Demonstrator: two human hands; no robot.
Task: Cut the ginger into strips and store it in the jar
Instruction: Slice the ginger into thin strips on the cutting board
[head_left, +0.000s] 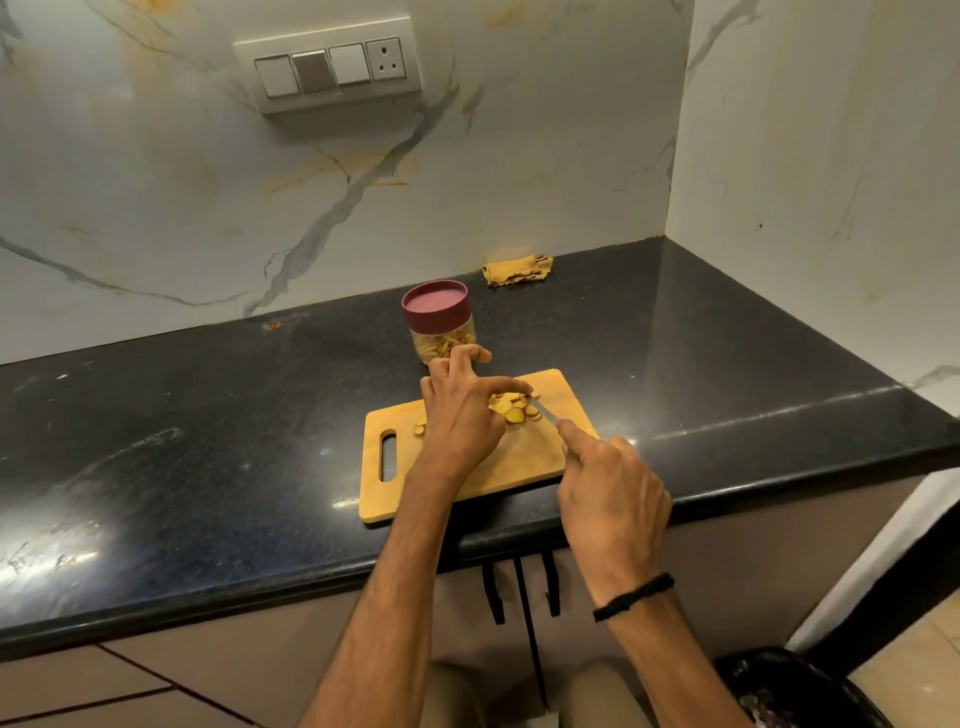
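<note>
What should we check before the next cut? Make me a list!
1. The ginger lies on the board: ok.
2. The left hand holds the ginger steady: ok.
3. The left fingers are clear of the knife: cannot tell, they are very close.
4. The right hand grips the knife: ok.
5. The jar is open for strips: not ok, its lid is on.

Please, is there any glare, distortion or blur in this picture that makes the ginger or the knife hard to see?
Head view: wide-angle distortion bends the counter edge; glare shines on the counter left of the board; the ginger and knife look small and soft, the ginger partly behind the left hand.
</note>
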